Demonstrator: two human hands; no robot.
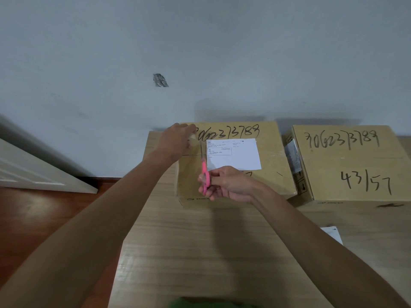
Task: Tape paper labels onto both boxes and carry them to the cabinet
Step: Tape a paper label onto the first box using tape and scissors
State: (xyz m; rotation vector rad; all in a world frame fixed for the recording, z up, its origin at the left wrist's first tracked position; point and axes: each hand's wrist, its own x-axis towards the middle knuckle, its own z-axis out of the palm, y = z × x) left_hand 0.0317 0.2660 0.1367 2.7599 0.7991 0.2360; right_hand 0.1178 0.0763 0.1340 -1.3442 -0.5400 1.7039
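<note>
At frame centre, your right hand (226,183) curls its fingers round the pink scissors (204,172), blades up beside the paper label (233,154) on the left box (231,185). Your left hand (175,141) pinches a clear tape roll (193,137) at that box's upper-left corner. The second box (351,165) sits right.

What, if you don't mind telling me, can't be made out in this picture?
Head view:
- Label print: too small to read.
- Tape roll: mostly hidden by the left hand.
- Second paper on the table: blurred.
- Scissors handles: partly covered by the right hand.
- Cabinet: outside the picture.
</note>
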